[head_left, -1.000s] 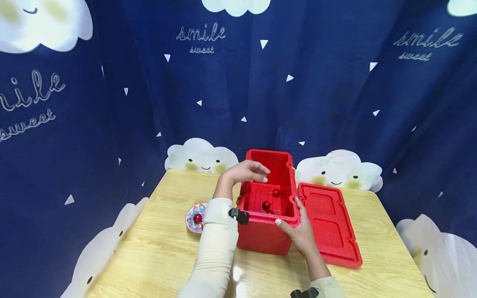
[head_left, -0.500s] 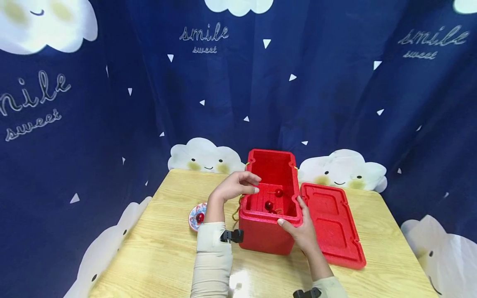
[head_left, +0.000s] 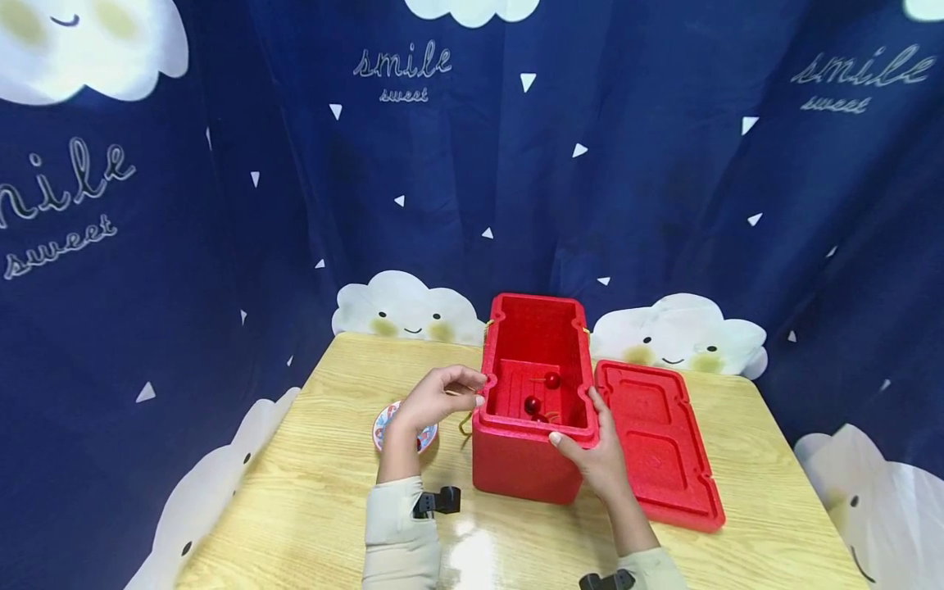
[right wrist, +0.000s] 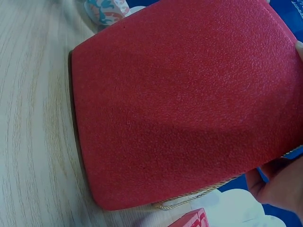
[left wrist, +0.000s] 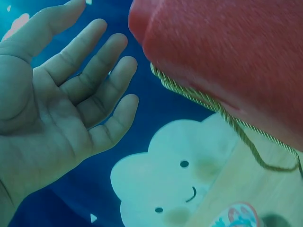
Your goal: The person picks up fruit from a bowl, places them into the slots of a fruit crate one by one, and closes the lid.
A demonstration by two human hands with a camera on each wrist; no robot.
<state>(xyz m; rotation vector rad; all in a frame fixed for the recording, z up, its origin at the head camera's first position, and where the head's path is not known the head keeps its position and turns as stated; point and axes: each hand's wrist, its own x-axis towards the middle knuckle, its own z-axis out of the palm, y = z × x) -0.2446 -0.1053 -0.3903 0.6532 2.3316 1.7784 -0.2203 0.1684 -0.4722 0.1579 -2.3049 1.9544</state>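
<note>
A red foam box (head_left: 524, 459) stands uncovered on the table, with a few red cherries (head_left: 552, 380) with stems on its floor. At its near right corner my right hand (head_left: 601, 459) grips the rim, thumb on the front face and fingers along the right side. My left hand (head_left: 435, 401) is just outside the box's left edge; the left wrist view shows the palm (left wrist: 57, 104) bare and the fingers loosely bent, apart from the box wall (left wrist: 227, 61). Behind the left wrist, a small blue-and-red patterned dish (head_left: 379, 428) is partly hidden.
The red lid (head_left: 652, 447) lies flat to the right of the box. A gold cord (head_left: 465, 424) hangs along the box's left side. Around the wooden table (head_left: 295, 492) hangs a dark blue curtain (head_left: 442, 164) with clouds.
My left hand has moved from over the box opening leftward and toward me, now outside the left rim and covering much of the dish. My right hand keeps its grip on the corner.
</note>
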